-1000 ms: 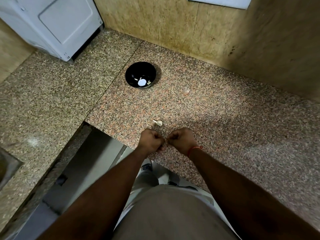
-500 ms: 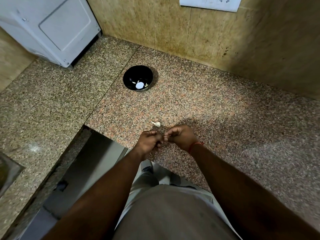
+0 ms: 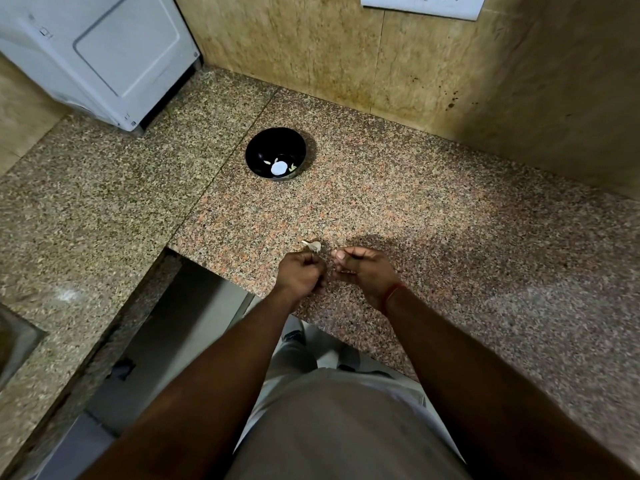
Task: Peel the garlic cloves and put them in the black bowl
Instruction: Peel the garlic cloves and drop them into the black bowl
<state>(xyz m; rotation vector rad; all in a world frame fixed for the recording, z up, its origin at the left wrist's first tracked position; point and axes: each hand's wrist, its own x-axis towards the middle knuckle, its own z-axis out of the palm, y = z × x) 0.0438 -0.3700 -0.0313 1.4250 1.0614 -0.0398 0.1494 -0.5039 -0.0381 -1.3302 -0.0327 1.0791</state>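
The black bowl (image 3: 263, 147) stands on the granite counter near the back wall, with a few pale peeled cloves (image 3: 267, 162) in its bottom. A loose garlic clove (image 3: 313, 245) with its skin on lies on the counter just beyond my left hand. My left hand (image 3: 301, 273) is curled into a fist around a garlic clove that its fingers hide. A small gap separates it from my right hand (image 3: 363, 271), whose thumb and forefinger pinch a small pale scrap of peel (image 3: 335, 253). Both hands hover over the counter's front edge.
A white appliance (image 3: 104, 53) stands at the back left against the tiled wall. The granite counter (image 3: 450, 220) has a cut-out (image 3: 166, 327) on the left front. A sink corner (image 3: 14, 344) shows at far left. A white switch plate (image 3: 420, 3) is on the wall.
My hands were pressed together working on the clove and have now pulled a little apart. The camera view has shifted so the bowl sits lower in the frame.
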